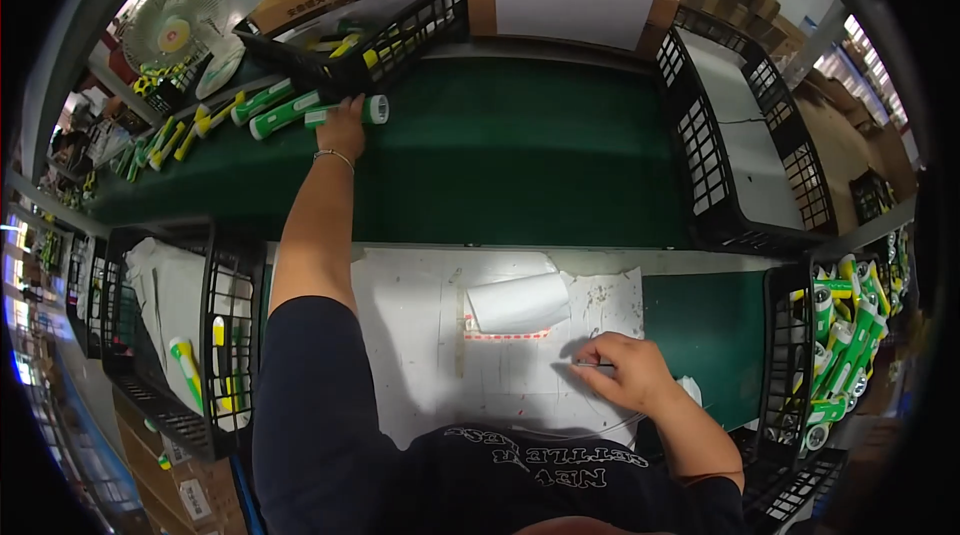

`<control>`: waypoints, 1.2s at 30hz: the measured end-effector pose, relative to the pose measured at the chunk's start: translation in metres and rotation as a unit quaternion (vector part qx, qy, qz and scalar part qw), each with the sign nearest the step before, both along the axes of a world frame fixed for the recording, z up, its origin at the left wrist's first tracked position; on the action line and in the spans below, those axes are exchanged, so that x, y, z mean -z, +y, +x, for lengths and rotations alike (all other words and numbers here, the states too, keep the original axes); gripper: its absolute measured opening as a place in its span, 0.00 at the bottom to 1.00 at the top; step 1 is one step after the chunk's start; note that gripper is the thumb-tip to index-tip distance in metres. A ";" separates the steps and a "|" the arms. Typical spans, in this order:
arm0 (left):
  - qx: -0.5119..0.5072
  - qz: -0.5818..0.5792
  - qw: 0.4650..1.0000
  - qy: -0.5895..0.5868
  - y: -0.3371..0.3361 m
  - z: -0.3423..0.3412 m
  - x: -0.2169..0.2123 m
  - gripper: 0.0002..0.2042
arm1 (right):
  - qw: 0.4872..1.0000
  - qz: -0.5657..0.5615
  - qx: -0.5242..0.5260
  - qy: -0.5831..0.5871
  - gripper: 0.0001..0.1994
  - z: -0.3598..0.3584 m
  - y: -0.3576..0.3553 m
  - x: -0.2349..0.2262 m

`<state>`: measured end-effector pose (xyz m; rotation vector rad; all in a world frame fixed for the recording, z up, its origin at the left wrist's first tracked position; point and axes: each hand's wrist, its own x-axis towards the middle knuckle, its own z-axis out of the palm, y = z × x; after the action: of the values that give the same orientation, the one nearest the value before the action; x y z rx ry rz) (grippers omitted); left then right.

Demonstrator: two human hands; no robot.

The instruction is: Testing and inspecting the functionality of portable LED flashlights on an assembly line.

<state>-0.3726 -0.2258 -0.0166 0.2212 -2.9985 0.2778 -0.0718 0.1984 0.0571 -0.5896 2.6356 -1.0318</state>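
Note:
My left hand [345,125] reaches far across the green work surface, its fingers wrapped around a green and white flashlight [376,110]. The flashlight's round head sticks out to the right of the hand. Two similar green flashlights [283,117] lie just left of it, with yellow and green ones beyond. Close to my body, my right hand [630,372] is closed in a pinch over the white work sheet [420,335]. A thin, dark, rod-like thing [592,365] shows at its fingertips; its kind cannot be made out. Left of this hand is a curled white sheet [518,302].
Black baskets stand around: one at the far left [440,20] with flashlights, a right one [715,170] lined with white sheet, a near-left one [208,335], and a near-right one [785,355] beside piled green flashlights [850,345]. A fan [175,25] stands at back left.

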 end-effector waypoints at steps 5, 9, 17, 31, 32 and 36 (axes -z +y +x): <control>0.072 -0.135 0.983 0.101 -0.001 -0.007 -0.004 0.11 | 0.999 -0.028 0.046 -0.006 0.07 -0.004 0.004 0.003; 0.266 0.273 0.916 0.128 0.037 0.044 -0.019 0.22 | 0.997 -0.055 0.046 -0.034 0.08 -0.007 -0.003 0.002; -0.052 0.912 0.304 -0.272 0.183 0.218 -0.050 0.18 | 0.996 -0.091 0.020 -0.003 0.08 0.016 -0.007 -0.011; -0.057 0.921 0.285 -0.260 0.240 0.310 -0.011 0.19 | 0.992 -0.072 0.073 0.080 0.08 0.073 0.006 0.009; -0.063 0.917 0.290 -0.267 0.241 0.311 -0.008 0.18 | 0.983 -0.066 0.061 0.162 0.06 0.071 0.004 0.014; -0.016 0.906 0.360 -0.224 0.245 0.327 -0.031 0.15 | 0.955 0.073 0.020 0.287 0.04 0.070 -0.007 0.003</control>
<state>-0.0455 0.0189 0.0141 0.2940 -1.7275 -3.2393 -0.0017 0.1910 0.0542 -0.9211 3.1954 -0.7433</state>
